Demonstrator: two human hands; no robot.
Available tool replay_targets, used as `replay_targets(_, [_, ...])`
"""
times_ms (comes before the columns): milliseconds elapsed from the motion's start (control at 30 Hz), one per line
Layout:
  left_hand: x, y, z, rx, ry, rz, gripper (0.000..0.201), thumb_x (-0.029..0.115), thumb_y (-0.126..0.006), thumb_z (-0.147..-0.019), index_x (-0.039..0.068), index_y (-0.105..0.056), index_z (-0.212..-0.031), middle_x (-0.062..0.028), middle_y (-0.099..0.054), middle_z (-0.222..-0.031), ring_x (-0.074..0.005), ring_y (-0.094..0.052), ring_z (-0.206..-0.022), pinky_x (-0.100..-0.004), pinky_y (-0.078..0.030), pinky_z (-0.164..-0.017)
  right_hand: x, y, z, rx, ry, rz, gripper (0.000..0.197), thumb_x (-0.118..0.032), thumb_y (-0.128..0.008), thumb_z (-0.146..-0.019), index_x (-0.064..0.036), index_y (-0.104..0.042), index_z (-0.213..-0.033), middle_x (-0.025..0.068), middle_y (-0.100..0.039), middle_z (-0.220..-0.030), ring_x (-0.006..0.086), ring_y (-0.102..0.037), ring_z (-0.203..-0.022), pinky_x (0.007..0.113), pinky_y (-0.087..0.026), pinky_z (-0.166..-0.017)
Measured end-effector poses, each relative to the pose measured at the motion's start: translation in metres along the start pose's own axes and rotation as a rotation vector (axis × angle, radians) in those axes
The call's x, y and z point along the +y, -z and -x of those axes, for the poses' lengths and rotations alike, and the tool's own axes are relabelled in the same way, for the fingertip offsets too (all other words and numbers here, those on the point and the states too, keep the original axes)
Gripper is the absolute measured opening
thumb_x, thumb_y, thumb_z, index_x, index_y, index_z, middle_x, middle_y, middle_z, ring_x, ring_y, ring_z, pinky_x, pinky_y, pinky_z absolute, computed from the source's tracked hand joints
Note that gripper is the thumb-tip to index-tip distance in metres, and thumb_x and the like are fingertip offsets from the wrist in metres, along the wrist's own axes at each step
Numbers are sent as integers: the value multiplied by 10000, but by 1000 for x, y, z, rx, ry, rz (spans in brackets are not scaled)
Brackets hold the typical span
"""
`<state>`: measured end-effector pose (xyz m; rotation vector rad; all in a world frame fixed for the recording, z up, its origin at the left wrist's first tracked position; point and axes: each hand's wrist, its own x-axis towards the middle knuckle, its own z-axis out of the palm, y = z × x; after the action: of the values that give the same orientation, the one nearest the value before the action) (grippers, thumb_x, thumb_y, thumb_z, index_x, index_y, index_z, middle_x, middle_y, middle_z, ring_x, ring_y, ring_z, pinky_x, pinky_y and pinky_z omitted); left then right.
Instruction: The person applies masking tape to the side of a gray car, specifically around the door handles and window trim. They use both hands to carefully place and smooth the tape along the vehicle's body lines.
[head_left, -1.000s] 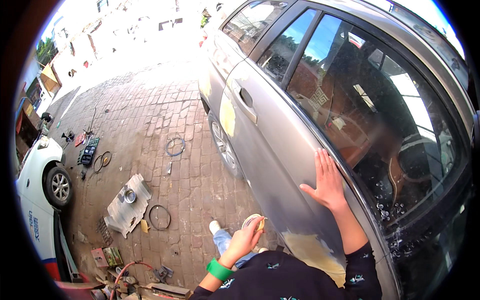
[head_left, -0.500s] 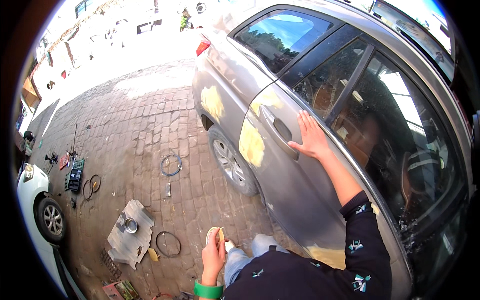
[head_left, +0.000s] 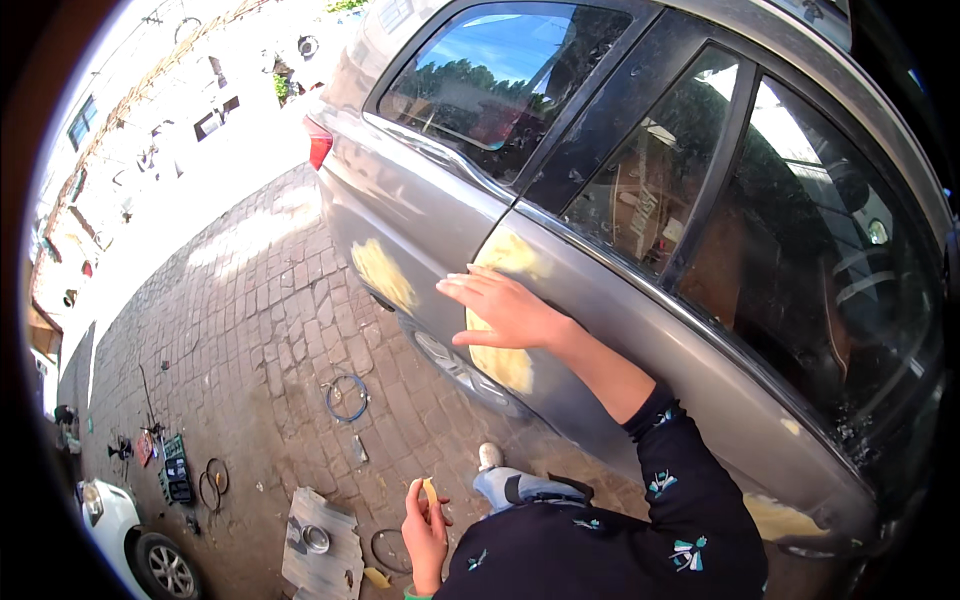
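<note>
My right hand (head_left: 505, 310) is stretched out flat, thumb apart, over the rear door (head_left: 625, 345) of a grey-brown car. It covers the door handle area and part of a yellow filler patch (head_left: 505, 368) along the door's rear edge; whether the palm touches the panel I cannot tell. Another yellow patch (head_left: 383, 272) marks the body panel behind the door. Low by my legs, my left hand (head_left: 427, 545) pinches a small curved yellow piece of sandpaper (head_left: 430, 491), mostly hidden by the fingers.
On the brick paving lie a blue coiled hose (head_left: 346, 398), a dark tool case (head_left: 176, 475), and a grey sheet (head_left: 325, 560) bearing a round metal tin (head_left: 315, 540). A white car (head_left: 120, 520) stands at lower left. My shoe (head_left: 489, 456) is beside the grey-brown car.
My right hand has shifted left, from beside the door handle to the yellow patch at the door's rear edge. The view has swung, and my left hand still holds the sandpaper.
</note>
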<state>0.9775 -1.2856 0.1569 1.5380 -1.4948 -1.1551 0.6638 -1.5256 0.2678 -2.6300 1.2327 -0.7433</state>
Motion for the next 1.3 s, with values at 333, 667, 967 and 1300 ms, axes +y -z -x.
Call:
replay_targets(333, [25, 11, -128, -194, 7, -51, 440, -1, -520, -993, 40, -427, -1421, -89, -714, -915, -99, -611, -608, -240, -499, -566, -8, 63, 77, 151, -353, 269, 705, -215, -791, -759, -21, -505, -1374, 129, -521, -1414, 281, -487, -1334, 424, -393, -1121])
replay_targets(667, [39, -32, -227, -594, -107, -156, 489, 12, -571, -950, 59, -419, -1412, -86, -741, -964, -175, -672, -620, -290, -532, -587, -1, 68, 73, 16, -576, 254, 925, -338, -825, -735, 18, -390, -1469, 153, -421, -1508, 311, -416, -1401, 433, -361, -1154])
replay_targets(967, [29, -17, -274, -587, -94, -134, 489, 3, -560, -951, 58, -419, -1416, -91, -738, -954, -167, -672, -631, -281, -535, -593, 5, 61, 29, -12, -624, 187, 1055, -430, -847, -681, 35, -350, -1487, 169, -393, -1528, 320, -401, -1410, 435, -354, -1155])
replay_targets(1300, [23, -11, -292, -645, -85, -121, 480, 0, -535, -971, 49, -406, -1431, -84, -715, -911, -134, -633, -613, -264, -502, -564, 18, -2, -25, 302, -146, -115, 543, -123, -712, -847, -26, -555, -1357, 114, -460, -1487, 248, -519, -1309, 357, -530, -978])
